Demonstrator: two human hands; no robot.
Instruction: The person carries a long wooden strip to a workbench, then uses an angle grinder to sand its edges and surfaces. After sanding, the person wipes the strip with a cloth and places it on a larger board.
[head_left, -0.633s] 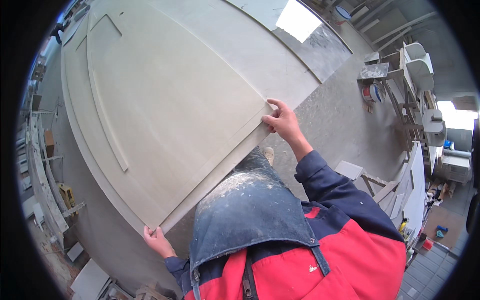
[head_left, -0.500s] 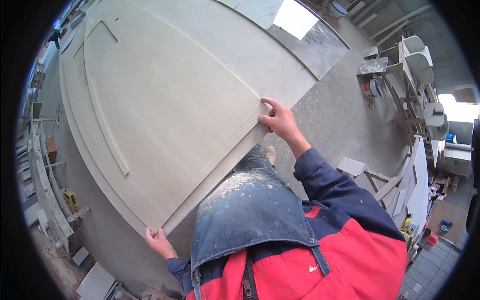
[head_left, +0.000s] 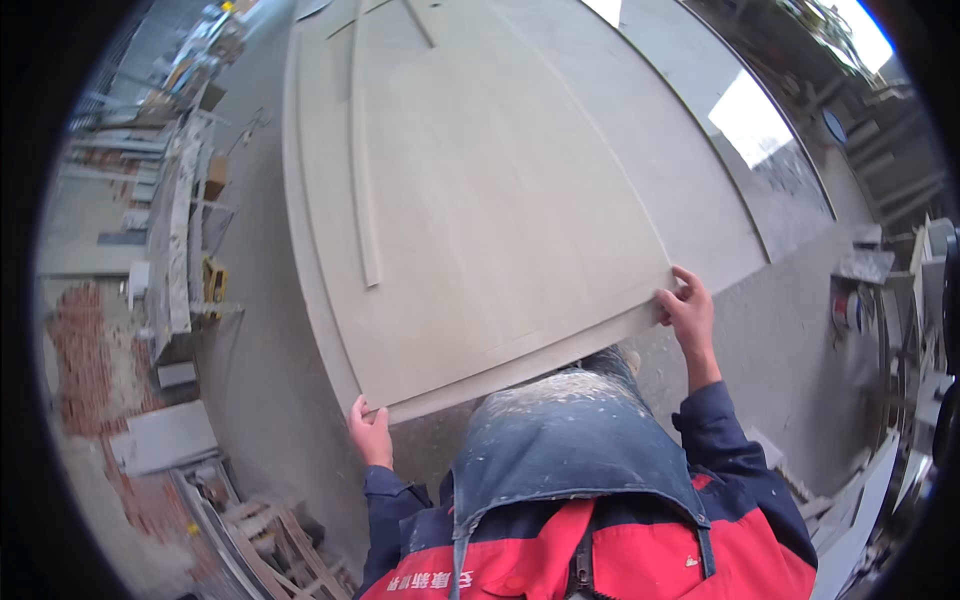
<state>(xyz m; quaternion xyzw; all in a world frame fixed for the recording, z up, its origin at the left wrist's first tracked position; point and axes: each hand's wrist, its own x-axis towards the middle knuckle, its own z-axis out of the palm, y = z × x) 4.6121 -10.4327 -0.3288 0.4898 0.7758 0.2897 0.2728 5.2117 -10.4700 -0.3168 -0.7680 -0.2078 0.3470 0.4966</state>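
A large, thin cream panel (head_left: pixel 490 210) lies nearly flat in front of me, on top of a slightly larger pale board (head_left: pixel 560 352) whose edge shows along the near and left sides. My left hand (head_left: pixel 370 434) pinches the panel's near left corner, thumb along the edge. At the near right corner, my right hand (head_left: pixel 688 318) holds the edge between thumb and fingers; some fingertips are hidden. A long narrow strip (head_left: pixel 362 190) of the same colour rests on the panel's left part. Beyond its far end lies a shorter strip (head_left: pixel 418 22).
To the right, a glossy grey sheet (head_left: pixel 745 125) reflects bright light. A long trestle bench (head_left: pixel 180 230) stands at the left, with a yellow tool (head_left: pixel 214 280) beside it. Wood scraps (head_left: pixel 285 545) lie at lower left. A bucket (head_left: pixel 850 310) stands on the right.
My view has turned, so the panel and both hands appear shifted right and the near edge runs more level. Both hands stay at the same two corners.
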